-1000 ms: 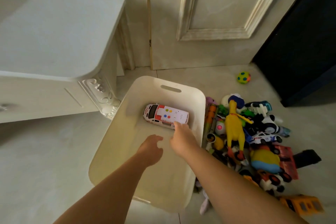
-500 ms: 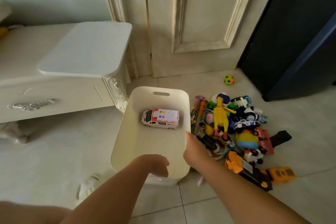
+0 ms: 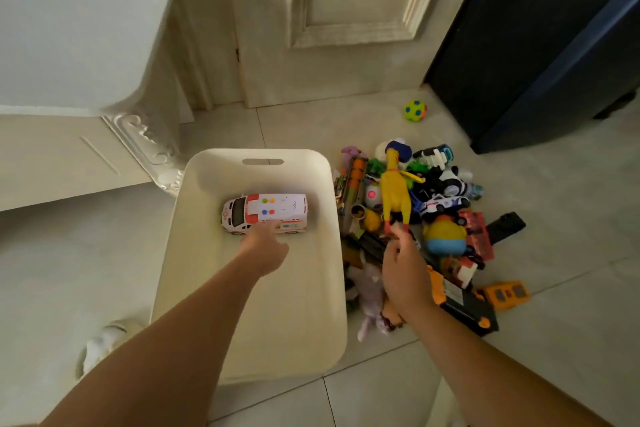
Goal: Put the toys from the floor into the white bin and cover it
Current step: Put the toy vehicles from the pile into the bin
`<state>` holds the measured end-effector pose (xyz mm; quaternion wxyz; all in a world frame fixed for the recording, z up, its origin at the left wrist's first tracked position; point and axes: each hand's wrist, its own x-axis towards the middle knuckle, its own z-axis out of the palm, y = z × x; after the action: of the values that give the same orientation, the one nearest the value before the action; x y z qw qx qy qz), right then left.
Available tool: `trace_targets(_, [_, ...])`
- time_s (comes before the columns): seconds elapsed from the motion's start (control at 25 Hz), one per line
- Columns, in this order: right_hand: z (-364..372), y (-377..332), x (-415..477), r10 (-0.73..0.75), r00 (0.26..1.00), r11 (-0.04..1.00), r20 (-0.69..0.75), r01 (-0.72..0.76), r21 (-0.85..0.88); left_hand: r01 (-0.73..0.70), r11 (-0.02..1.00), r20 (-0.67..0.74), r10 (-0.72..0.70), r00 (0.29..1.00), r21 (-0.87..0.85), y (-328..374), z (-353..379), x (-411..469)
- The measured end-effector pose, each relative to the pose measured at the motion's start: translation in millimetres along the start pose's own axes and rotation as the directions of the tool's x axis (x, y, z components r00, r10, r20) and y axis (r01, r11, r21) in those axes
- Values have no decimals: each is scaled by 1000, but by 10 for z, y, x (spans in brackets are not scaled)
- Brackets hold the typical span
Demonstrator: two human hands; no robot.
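The white bin (image 3: pixel 341 288) stands open on the tiled floor, with a white toy ambulance (image 3: pixel 266 211) lying at its far end. My left hand (image 3: pixel 266 248) reaches inside the bin, its fingertips touching the ambulance's near side. Right of the bin lies a pile of toys with a yellow rubber chicken (image 3: pixel 394 191) on top. My right hand (image 3: pixel 405 270) hovers over the pile, its fingertips at the chicken's red feet; whether they pinch the feet is unclear. No lid is in view.
A green-and-yellow ball (image 3: pixel 415 110) lies apart near the door. A white carved cabinet (image 3: pixel 79 80) stands at the left, a dark blue piece of furniture (image 3: pixel 540 45) at the right. A yellow-black toy truck (image 3: pixel 464 302) edges the pile. My socked foot (image 3: pixel 104 340) is left of the bin.
My left hand moved from the bin's near rim forward onto the ambulance. My right hand went from the bin's right rim out over the toy pile to the chicken's feet.
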<state>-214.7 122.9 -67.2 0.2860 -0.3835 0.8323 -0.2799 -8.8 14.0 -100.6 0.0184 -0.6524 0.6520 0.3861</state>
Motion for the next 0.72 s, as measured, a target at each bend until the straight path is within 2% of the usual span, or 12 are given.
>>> trace_targets(0.08, [-103,220,85,52,998,999,-47,-52,10,18,1000,2,-18,1000,3,69,46,228])
trace_targets(0.16, [-201,414,193,82,993,997,-81,-82,3,93,995,-42,-94,995,-38,112,121,343])
trace_targets(0.24, [-345,554,309,111,989,992,-93,-116,-52,120,985,-209,-144,967,-123,215,173,330])
trace_targets(0.36, [-549,729,447,137,989,978,-47,-142,-154,-30,956,-455,-111,883,-291,506,153,156])
trace_targets(0.44, [-611,884,496,141,990,972,16,-136,-189,-230,927,-601,6,800,-298,793,68,17])
trace_targets(0.48, [-616,949,497,139,990,979,37,-132,-154,-340,899,-654,84,752,-275,940,30,-63])
trace_targets(0.56, [-594,1046,482,125,991,990,53,-121,-69,-532,825,-674,285,681,-189,1205,19,-247])
trace_targets(0.64, [-548,1106,468,70,990,989,120,-53,-138,-638,764,-576,481,662,-96,1379,112,-434])
trace_targets(0.72, [-489,1159,451,24,958,911,284,96,-401,-663,746,-411,586,698,-62,1413,315,-586])
